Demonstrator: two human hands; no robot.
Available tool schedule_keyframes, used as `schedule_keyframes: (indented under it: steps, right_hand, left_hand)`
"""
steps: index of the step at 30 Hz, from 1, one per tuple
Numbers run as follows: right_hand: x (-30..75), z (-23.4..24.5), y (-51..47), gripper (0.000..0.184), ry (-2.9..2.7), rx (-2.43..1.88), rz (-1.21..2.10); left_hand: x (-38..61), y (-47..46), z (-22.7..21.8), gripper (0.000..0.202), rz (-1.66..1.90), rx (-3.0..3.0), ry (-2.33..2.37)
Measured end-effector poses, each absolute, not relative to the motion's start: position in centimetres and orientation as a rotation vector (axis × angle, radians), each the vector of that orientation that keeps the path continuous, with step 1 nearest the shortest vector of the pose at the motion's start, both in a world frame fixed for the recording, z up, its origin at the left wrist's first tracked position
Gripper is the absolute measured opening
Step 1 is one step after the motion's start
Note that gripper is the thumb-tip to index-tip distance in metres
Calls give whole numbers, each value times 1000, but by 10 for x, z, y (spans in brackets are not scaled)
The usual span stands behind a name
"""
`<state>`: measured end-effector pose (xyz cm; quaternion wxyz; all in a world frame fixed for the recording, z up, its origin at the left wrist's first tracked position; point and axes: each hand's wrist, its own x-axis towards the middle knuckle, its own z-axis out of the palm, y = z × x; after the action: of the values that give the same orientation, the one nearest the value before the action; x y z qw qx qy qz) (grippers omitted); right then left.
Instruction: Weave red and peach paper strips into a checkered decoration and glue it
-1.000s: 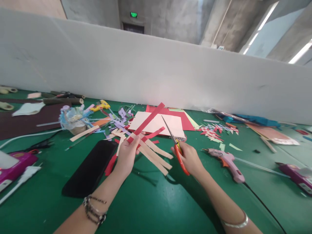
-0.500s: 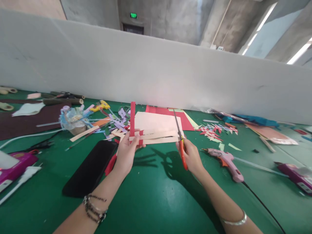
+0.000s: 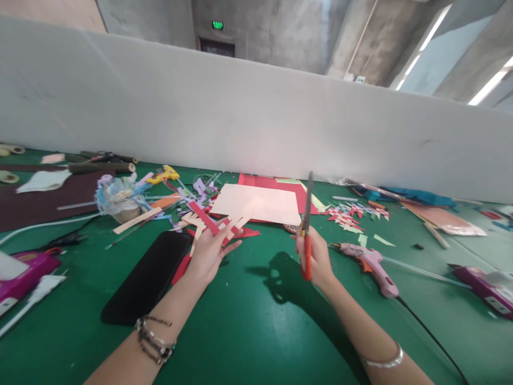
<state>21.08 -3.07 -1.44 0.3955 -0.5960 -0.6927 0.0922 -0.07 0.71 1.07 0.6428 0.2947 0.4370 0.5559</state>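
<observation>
My left hand (image 3: 207,255) holds a small weave of red and cream paper strips (image 3: 230,229) between its thumb and fingers, some of the fingers spread. A long red strip sticks out of the weave to the upper left, and the cream ends point to the upper right. Orange-handled scissors (image 3: 306,235) stand nearly upright in my right hand (image 3: 318,255), apart from the paper, their blades looking closed. Behind the hands lies a cream paper sheet (image 3: 260,202) over a red sheet (image 3: 308,200). Red paper (image 3: 182,267) shows beside my left wrist.
To the left are a black phone (image 3: 148,278), a blue-and-clear bundle (image 3: 120,195) and a yellow glue gun (image 3: 164,174). Purple paper scraps (image 3: 200,187) lie nearby. At right are woven paper stars (image 3: 344,216) and a pink glue gun (image 3: 372,264) with its cord. A white partition (image 3: 256,117) closes the back.
My left hand has turned the woven strips, so the red one leans left and the cream ends look shorter. The scissors have moved right, away from the paper, and stand more upright.
</observation>
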Motion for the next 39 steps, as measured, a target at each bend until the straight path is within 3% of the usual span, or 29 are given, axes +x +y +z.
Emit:
schedule_keyframes:
  steps: [3, 12, 26, 39]
  right_hand:
    - [205, -10, -35, 21, -1905, -1472, 280]
    - [193, -3, -42, 32, -2262, -1650, 285]
    - [193, -3, -41, 34, -2271, -1694, 231]
    - [192, -4, -42, 35, -2302, -1738, 200]
  left_hand:
    - [-2, 9, 8, 31, 1326, 714, 1025]
    - [-3, 12, 4, 58, 1522, 898, 912]
    - [-3, 9, 8, 40, 1628, 1069, 1009]
    - [-6, 6, 9, 50, 1620, 1150, 1037]
